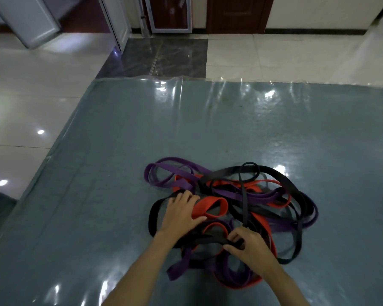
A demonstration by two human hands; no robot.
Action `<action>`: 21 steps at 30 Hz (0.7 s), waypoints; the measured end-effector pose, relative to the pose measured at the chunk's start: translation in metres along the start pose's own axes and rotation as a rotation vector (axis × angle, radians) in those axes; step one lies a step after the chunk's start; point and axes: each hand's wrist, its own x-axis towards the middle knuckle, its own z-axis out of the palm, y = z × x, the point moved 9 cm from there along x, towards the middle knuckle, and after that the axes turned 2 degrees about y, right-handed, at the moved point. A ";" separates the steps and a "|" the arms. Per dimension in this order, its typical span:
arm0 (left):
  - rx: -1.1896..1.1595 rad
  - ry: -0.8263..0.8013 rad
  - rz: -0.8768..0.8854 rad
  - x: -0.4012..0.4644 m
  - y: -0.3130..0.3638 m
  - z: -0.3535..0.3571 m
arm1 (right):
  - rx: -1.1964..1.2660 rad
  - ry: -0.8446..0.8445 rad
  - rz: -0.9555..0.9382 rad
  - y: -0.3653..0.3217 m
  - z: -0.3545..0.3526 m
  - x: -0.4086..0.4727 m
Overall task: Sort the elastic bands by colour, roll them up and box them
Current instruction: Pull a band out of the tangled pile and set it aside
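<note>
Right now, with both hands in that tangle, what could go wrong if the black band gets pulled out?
1. The right hand pinches a black band that runs under red and purple loops; pulling may drag the whole pile and tighten the snarl.
2. The left hand rests flat on a red loop, so it may not hold the other bands down.
3. No box is in view, so sorted rolls may have nowhere to go.

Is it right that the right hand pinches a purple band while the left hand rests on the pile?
Not quite. In the head view the right hand pinches a black band, not a purple one. The rest holds: the left hand rests on the pile.
</note>
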 end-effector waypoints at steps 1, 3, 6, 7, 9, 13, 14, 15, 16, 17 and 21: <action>0.004 -0.045 -0.038 0.000 0.003 0.008 | -0.005 -0.007 -0.002 -0.001 0.001 0.000; -0.033 -0.070 -0.081 -0.002 0.005 0.014 | -0.011 -0.018 -0.002 0.000 0.002 -0.002; -0.210 0.008 -0.147 -0.010 -0.004 0.002 | -0.029 -0.043 0.002 0.004 0.003 -0.006; -0.309 0.049 -0.232 -0.016 -0.016 -0.004 | -0.033 -0.049 0.007 0.006 0.003 -0.007; -0.521 0.113 -0.439 -0.033 -0.046 -0.010 | -0.029 -0.050 0.023 0.010 0.003 -0.009; -0.562 0.003 -0.565 -0.065 -0.082 -0.006 | -0.043 -0.040 0.020 0.009 0.005 -0.009; -0.538 -0.036 -0.576 -0.073 -0.088 -0.004 | -0.047 -0.045 0.016 0.008 0.007 -0.009; -0.499 -0.069 -0.596 -0.081 -0.094 -0.001 | -0.051 -0.050 0.014 0.006 0.009 -0.009; -0.427 -0.102 -0.628 -0.090 -0.101 0.002 | -0.052 -0.057 0.016 0.006 0.011 -0.009; -0.340 -0.139 -0.667 -0.100 -0.108 0.006 | -0.051 -0.064 0.021 0.006 0.013 -0.010; -0.313 -0.173 -0.834 -0.134 -0.126 0.023 | -0.037 -0.070 0.030 0.007 0.014 -0.013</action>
